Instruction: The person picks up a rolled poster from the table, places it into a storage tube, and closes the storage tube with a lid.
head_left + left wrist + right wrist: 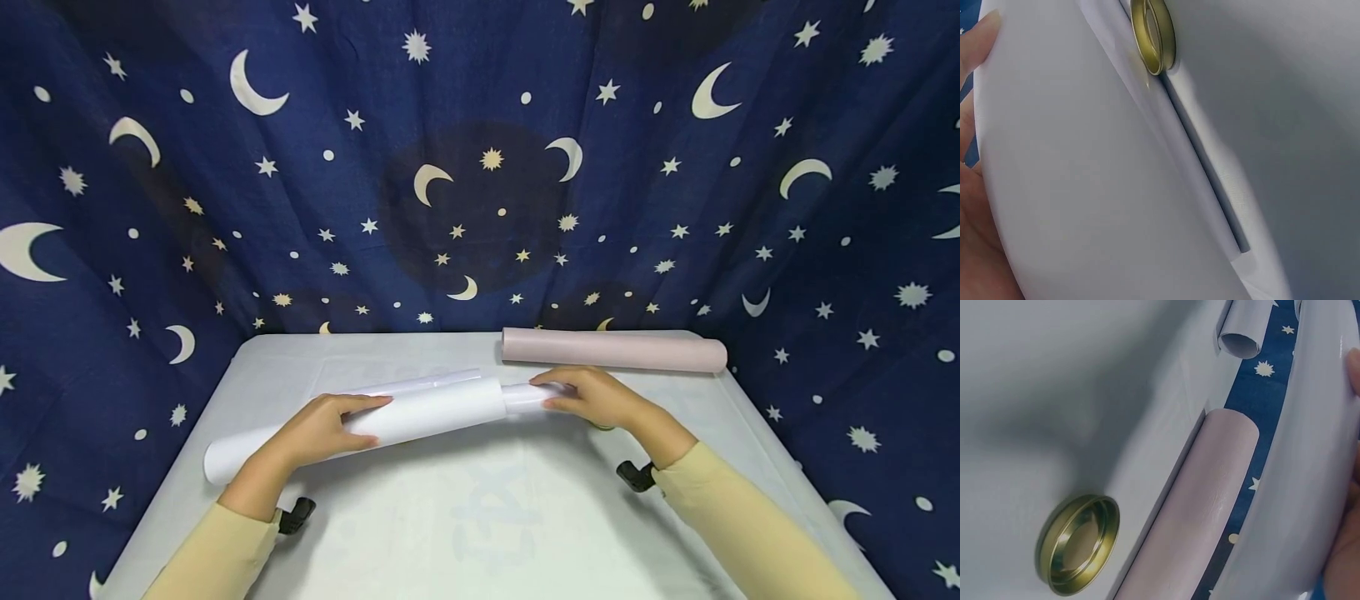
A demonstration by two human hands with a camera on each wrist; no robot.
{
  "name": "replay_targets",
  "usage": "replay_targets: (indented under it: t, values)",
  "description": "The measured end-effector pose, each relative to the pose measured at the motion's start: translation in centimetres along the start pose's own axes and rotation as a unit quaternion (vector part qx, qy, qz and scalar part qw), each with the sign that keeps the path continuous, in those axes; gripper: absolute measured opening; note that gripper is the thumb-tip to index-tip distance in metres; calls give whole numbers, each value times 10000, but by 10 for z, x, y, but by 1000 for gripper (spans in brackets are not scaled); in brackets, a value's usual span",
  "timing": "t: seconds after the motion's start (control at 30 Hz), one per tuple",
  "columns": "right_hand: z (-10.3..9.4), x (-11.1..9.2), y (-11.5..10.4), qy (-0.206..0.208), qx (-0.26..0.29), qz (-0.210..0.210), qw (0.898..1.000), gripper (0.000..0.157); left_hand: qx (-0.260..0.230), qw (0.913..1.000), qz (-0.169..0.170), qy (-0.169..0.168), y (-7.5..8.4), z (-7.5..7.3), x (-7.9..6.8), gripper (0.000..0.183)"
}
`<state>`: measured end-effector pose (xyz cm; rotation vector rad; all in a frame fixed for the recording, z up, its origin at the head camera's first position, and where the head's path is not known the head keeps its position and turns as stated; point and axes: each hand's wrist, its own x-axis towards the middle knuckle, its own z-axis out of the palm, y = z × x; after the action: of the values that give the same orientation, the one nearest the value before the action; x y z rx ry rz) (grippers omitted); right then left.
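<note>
A long white tube (442,410) lies slantwise across the space between the hands. My left hand (318,429) grips it around its middle, thumb on the near side and fingers over the far side. From its right end sticks a narrower glossy white roll (522,398), which my right hand (596,396) holds between thumb and fingers. In the right wrist view the glossy roll runs close past the camera, with the right hand (1342,544) against its side. How deep the roll sits inside the tube is hidden.
Behind the white tube lies another thin white roll (431,382). A pink tube (615,350) rests along the table's back right edge. A round gold metal lid (1082,545) lies on the white table (450,517). Starry blue cloth (480,208) surrounds the back and sides.
</note>
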<state>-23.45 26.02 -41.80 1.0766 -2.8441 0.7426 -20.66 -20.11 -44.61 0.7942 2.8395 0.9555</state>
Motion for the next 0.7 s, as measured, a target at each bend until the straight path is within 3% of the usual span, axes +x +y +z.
replay_targets:
  t: [0.7]
  values:
    - [10, 18, -17, -99, -46, -168, 9998, 38, 78, 10000, -12, 0, 5, 2, 2, 63]
